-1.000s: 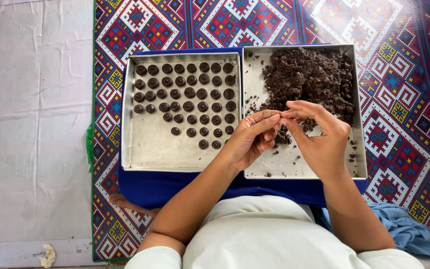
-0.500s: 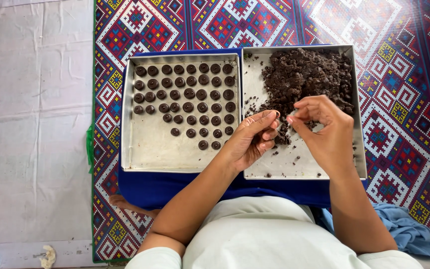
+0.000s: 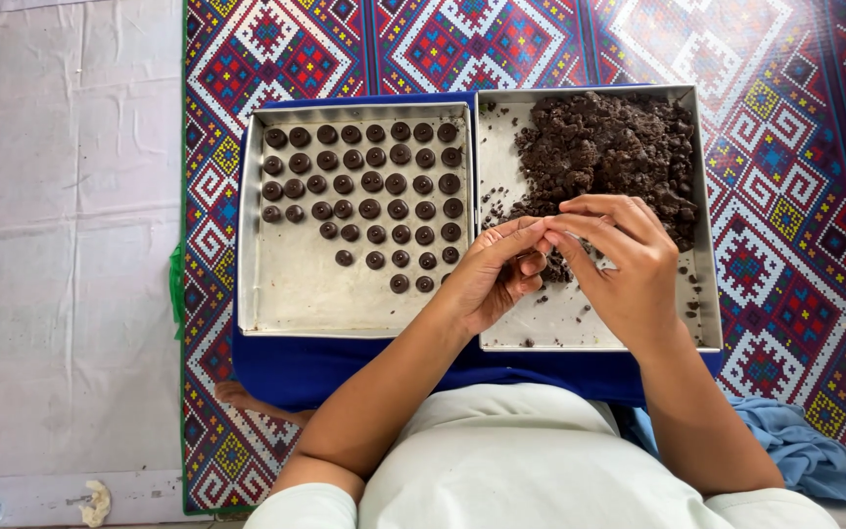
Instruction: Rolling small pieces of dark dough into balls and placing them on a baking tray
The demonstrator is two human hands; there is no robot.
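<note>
Left hand (image 3: 490, 279) and right hand (image 3: 624, 257) meeting fingertip to fingertip at frame centre, pinching dark dough over right tray (image 3: 702, 211); best kept small, matching pressed rounds (image 3: 374, 186) upper left.

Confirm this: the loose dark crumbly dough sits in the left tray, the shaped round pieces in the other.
Wrong way round. The head view shows the loose dark dough in the right tray; the shaped round pieces lie in rows in the left tray.
</note>
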